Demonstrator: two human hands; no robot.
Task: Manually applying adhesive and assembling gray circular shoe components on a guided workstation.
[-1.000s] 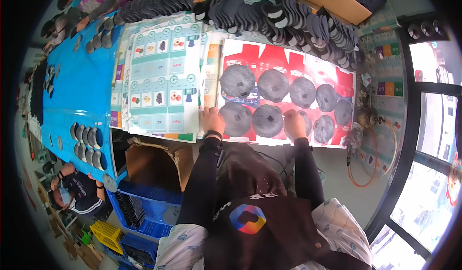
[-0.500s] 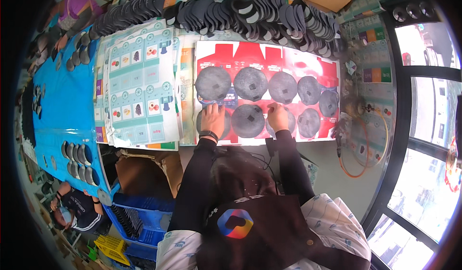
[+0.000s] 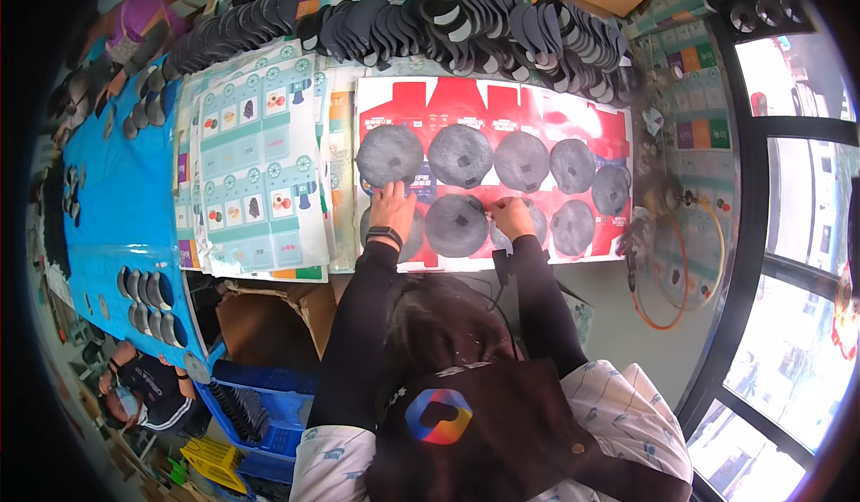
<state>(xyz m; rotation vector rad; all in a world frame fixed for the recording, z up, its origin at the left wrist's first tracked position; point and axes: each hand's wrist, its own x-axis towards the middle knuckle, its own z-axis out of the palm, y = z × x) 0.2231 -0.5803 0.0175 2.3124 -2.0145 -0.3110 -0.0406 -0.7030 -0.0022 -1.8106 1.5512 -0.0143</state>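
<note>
Several round grey felt-like discs [image 3: 460, 153] lie in two rows on a red printed sheet [image 3: 421, 99], most with a small dark square patch on them. My left hand [image 3: 392, 208] rests flat, fingers apart, over the lower left disc [image 3: 413, 240]. Beside the patched lower disc [image 3: 457, 226], my right hand [image 3: 512, 219] is pinched. It partly covers another disc [image 3: 537, 222] in the lower row. Whatever sits between its fingertips is too small to make out.
Rows of overlapping dark curved pieces [image 3: 376, 29] line the far side. Printed sheets [image 3: 260, 157] are stacked at left, beside a blue-covered table [image 3: 116, 206]. Blue crates [image 3: 278, 399] stand lower left, near a seated person [image 3: 152, 386]. Hoses [image 3: 685, 278] hang at right.
My right hand's pinched fingertips have moved left, toward the edge of the patched lower disc. The left hand has slid slightly up on its disc. The view has shifted a little.
</note>
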